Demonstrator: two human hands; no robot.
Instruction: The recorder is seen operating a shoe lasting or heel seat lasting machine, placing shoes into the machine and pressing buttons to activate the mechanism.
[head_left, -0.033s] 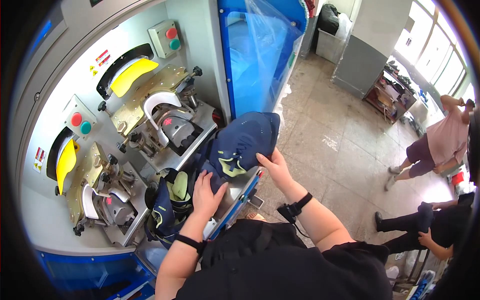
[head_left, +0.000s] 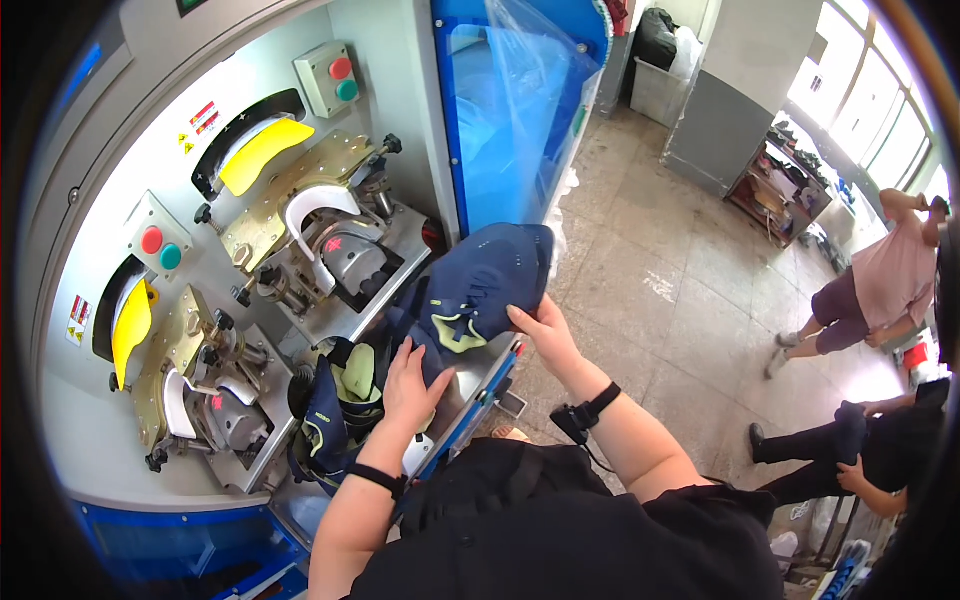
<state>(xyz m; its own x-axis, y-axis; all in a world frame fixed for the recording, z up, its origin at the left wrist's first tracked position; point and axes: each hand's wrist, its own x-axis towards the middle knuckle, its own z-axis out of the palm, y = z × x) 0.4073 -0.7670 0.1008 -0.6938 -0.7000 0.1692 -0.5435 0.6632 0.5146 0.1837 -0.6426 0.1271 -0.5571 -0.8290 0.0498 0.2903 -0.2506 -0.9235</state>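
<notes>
A navy shoe upper (head_left: 490,275) with lime-green lining is tilted at the right end of the machine's ledge. My right hand (head_left: 545,335) grips its near right edge, thumb on top and the other fingers partly hidden beneath. Left of it, my left hand (head_left: 410,390) lies with fingers stretched and thumb apart, touching navy material beside that upper. Whether the material joins the same upper I cannot tell. More navy and lime uppers (head_left: 335,415) lie heaped against my left hand's outer side.
Two forming stations stand ahead and left, with metal moulds (head_left: 350,260), white curved clamps (head_left: 300,215) and yellow pads (head_left: 265,155). Red and green buttons sit on a control box (head_left: 328,80). A blue door (head_left: 500,130) stands beyond the upper. Two people are at the right.
The navy upper and my right hand have shifted very slightly to the left. My left hand stays nearly in place.
</notes>
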